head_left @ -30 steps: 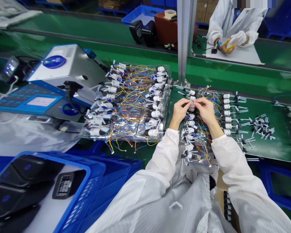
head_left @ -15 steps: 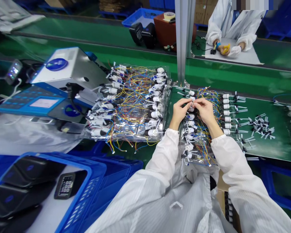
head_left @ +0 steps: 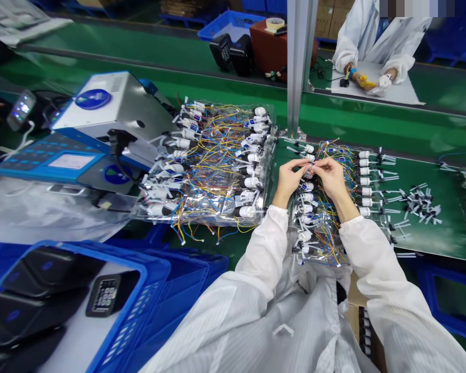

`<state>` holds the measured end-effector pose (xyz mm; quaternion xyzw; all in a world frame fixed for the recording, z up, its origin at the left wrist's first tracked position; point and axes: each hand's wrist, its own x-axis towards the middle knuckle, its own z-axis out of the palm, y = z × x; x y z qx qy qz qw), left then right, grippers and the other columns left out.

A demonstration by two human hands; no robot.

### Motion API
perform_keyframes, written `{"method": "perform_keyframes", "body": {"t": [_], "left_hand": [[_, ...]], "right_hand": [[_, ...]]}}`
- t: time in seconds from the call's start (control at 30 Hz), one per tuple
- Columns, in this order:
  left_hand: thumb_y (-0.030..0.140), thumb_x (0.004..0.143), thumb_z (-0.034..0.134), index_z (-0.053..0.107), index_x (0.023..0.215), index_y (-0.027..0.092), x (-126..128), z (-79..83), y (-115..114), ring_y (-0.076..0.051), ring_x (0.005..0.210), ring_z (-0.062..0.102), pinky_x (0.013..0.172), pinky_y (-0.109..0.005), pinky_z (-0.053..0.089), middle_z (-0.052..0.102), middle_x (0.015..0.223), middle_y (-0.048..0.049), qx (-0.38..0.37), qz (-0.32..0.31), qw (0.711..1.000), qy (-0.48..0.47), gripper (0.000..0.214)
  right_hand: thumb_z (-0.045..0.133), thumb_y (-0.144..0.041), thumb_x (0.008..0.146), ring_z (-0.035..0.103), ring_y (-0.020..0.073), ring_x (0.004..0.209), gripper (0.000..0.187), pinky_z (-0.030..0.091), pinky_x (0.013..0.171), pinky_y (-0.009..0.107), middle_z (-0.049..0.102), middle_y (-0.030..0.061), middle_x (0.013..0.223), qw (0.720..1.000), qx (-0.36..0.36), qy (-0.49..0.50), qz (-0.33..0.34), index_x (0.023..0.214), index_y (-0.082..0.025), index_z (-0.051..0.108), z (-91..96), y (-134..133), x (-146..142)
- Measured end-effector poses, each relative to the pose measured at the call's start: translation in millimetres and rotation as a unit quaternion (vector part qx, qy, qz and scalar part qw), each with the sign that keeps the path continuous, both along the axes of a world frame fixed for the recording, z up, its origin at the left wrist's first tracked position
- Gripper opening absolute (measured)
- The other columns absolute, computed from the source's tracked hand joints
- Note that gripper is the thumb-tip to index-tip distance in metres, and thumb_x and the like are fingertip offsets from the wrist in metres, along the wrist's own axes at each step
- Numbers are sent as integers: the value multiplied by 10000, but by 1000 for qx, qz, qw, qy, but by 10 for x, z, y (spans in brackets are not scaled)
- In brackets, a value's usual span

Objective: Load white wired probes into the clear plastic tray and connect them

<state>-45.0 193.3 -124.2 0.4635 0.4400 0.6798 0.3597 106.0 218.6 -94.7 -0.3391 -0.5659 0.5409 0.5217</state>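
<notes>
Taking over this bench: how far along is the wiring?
The clear sheet of wired connectors at left looks finished. In hand: the left hand and right hand pinch wires on the second sheet. Remaining: loose black-and-white pieces piled on the green mat.

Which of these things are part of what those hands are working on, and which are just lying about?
Part of the work:
left hand; right hand; small wired part pinched between them; clear plastic pack of wired white parts beneath them

Just nearby:
blue-panelled machine; blue plastic crate; loose black-and-white clips; roll of masking tape
</notes>
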Motion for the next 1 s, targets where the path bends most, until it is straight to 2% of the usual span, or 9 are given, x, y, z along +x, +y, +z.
{"method": "perform_keyframes", "body": {"t": [0.13,0.37,0.43,0.5,0.57,0.63,0.7,0.8,1.0], "left_hand": [[443,791,876,835,994,193,-23,0,-26,-211,886,763,872,-354,605,818,957,-89,5,2,1000,30,325],[468,820,845,833,1007,200,17,58,-25,-233,955,772,941,-377,591,822,1014,-95,-5,3,999,53,327],[511,909,743,821,1003,194,40,116,-23,-223,959,769,964,-377,580,819,1006,-93,-7,57,998,24,340],[519,1026,559,801,986,190,49,175,-46,-205,1004,758,1013,-376,555,812,1025,-91,-7,155,988,-12,411],[477,1085,428,774,1007,191,46,220,-101,-188,1061,740,1056,-373,527,800,1079,-86,-13,243,969,-44,456],[433,1096,405,747,1067,201,46,247,-185,-178,1132,716,1079,-367,509,781,1163,-78,-29,280,957,-70,414],[404,1093,415,724,1121,219,59,261,-282,-175,1191,690,1068,-353,509,756,1237,-69,-61,279,954,-93,362],[380,1071,473,706,1131,236,92,262,-423,-180,1197,681,949,-305,541,721,1299,-61,-120,254,952,-124,281],[335,1028,536,667,1091,224,116,193,-586,-166,1022,727,660,-202,488,703,1277,-76,-175,187,939,-231,183]], "right_hand": [[879,-377,765,697,161,736,250,606,763,332,725,5,844,1000,0,-8,18,808,-222,687,-1,-3,26],[871,-390,773,683,152,701,266,594,729,312,708,-8,789,999,-15,-4,28,839,-216,681,21,15,28],[844,-414,795,677,159,700,267,593,718,315,700,-8,776,1000,-13,-24,0,867,-222,673,16,29,17],[805,-416,822,679,174,739,243,590,715,319,712,7,824,996,14,-70,-49,889,-224,672,16,39,14],[748,-398,863,687,199,830,196,586,742,331,736,36,927,983,57,-140,-100,914,-219,686,22,41,29],[692,-360,899,681,231,921,153,582,820,371,747,60,1011,960,101,-224,-133,946,-214,702,32,35,59],[656,-301,909,659,271,1000,135,553,932,435,751,79,1056,931,143,-309,-135,989,-210,716,37,28,94],[628,-221,895,610,325,1094,178,476,1054,506,749,106,1093,887,187,-406,-110,1035,-203,736,31,23,129],[579,-205,922,609,341,1159,253,428,1120,521,727,139,1154,855,188,-479,-62,1110,-177,747,120,30,124]]}}
